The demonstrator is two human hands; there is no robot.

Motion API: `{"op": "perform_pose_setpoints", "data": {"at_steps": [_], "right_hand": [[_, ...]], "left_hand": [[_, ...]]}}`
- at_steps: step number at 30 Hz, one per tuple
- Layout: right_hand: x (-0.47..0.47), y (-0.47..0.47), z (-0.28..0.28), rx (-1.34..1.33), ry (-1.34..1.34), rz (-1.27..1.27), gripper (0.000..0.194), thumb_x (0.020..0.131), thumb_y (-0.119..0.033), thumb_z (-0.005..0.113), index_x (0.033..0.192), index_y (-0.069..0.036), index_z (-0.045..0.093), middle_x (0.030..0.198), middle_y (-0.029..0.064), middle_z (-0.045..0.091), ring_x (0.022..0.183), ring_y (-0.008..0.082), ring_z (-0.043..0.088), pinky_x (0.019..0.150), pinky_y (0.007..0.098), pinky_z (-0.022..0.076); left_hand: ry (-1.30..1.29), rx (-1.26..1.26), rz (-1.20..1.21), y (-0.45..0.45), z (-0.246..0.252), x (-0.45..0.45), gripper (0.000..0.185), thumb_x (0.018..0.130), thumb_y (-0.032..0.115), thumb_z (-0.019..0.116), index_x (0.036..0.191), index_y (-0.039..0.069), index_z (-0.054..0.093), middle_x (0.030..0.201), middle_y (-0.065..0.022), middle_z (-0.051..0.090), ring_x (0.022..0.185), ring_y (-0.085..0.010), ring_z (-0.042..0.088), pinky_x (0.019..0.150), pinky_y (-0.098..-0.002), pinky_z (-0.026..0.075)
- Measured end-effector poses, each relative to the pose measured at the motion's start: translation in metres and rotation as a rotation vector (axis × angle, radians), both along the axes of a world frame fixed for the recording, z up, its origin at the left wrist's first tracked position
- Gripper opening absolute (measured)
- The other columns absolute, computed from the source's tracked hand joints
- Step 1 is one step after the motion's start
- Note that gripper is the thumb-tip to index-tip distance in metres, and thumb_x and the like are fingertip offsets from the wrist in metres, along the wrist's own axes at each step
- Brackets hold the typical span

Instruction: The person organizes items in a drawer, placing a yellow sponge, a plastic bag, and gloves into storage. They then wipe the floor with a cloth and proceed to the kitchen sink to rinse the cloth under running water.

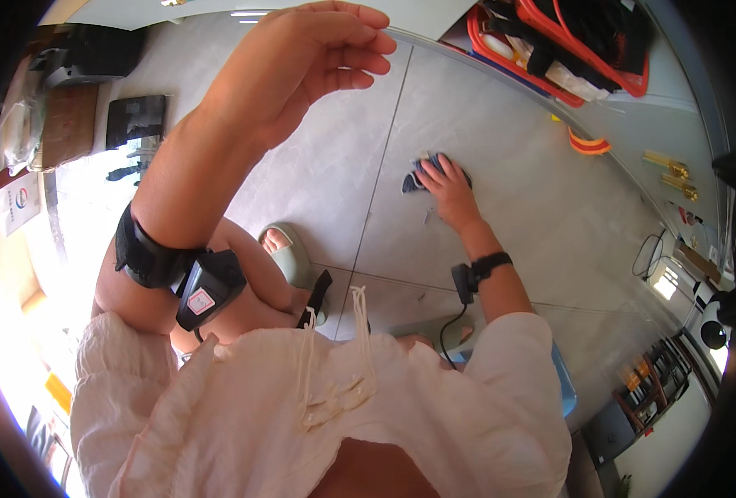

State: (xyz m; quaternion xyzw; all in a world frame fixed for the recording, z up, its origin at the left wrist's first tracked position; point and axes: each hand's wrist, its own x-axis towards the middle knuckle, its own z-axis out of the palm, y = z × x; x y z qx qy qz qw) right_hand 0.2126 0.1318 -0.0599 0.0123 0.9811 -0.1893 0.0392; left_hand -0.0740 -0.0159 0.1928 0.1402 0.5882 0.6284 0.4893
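My right hand (447, 190) presses on a dark blue cloth (413, 182) with light edging, lying on the grey tiled floor (318, 180); the palm and fingers cover much of the cloth. Small bits of debris (426, 216) lie on the tile just below it. My left hand (324, 56) is raised high, close to the camera, with its fingers loosely curled, slightly apart and holding nothing. A black strapped device (209, 289) sits on my left arm, and a smaller one (466, 283) with a cable is on my right wrist.
Red plastic baskets (567, 93) full of items stand on a shelf at the upper right. An orange-red curved object (589, 144) is at the cabinet's lower edge. A cardboard box (69, 124) stands at the left. Green slippers (293, 258) are on my feet, and part of a blue stool (564, 380) shows beside me.
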Motion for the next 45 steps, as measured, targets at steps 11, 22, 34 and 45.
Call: {"op": "perform_pose_setpoints", "data": {"at_steps": [11, 22, 34, 45], "right_hand": [[0.091, 0.012, 0.015, -0.102, 0.269, -0.799, 0.05, 0.073, 0.01, 0.047, 0.117, -0.011, 0.056, 0.115, 0.0112, 0.056, 0.11, 0.0279, 0.05, 0.093, 0.0369, 0.041], [0.09, -0.045, -0.023, 0.053, 0.094, -0.524, 0.055, 0.064, 0.007, 0.053, 0.116, -0.012, 0.055, 0.123, 0.011, 0.049, 0.115, 0.0358, 0.042, 0.096, 0.0405, 0.038], [0.195, -0.13, 0.025, -0.184, -0.397, -1.701, 0.05, 0.081, -0.009, 0.053, 0.13, -0.008, 0.041, 0.114, 0.0193, 0.049, 0.105, 0.0372, 0.049, 0.089, 0.0415, 0.0418], [0.078, -0.166, -0.001, -0.37, -0.396, -1.781, 0.077, 0.078, -0.02, 0.064, 0.13, 0.015, 0.018, 0.12, 0.0322, 0.037, 0.107, 0.0416, 0.046, 0.089, 0.0415, 0.0428]], "left_hand": [[-0.247, -0.028, -0.007, 0.054, 0.051, 0.016, 0.016, 0.088, 0.005, 0.041, 0.099, -0.002, 0.051, 0.087, -0.0103, 0.059, 0.077, -0.0179, 0.057, 0.073, -0.0266, 0.047], [-0.206, -0.029, -0.052, 0.07, 0.045, 0.033, 0.013, 0.086, 0.007, 0.046, 0.093, 0.001, 0.055, 0.083, -0.0093, 0.059, 0.074, -0.0172, 0.058, 0.07, -0.0261, 0.048], [-0.265, 0.001, -0.173, 0.11, 0.025, 0.058, 0.013, 0.083, 0.01, 0.049, 0.091, 0.002, 0.055, 0.084, -0.009, 0.06, 0.076, -0.0175, 0.059, 0.071, -0.0281, 0.048], [-0.214, 0.0, -0.176, 0.108, 0.025, 0.064, 0.014, 0.083, 0.009, 0.05, 0.092, 0.001, 0.055, 0.086, -0.0104, 0.06, 0.076, -0.0185, 0.059, 0.071, -0.0285, 0.049]]}}
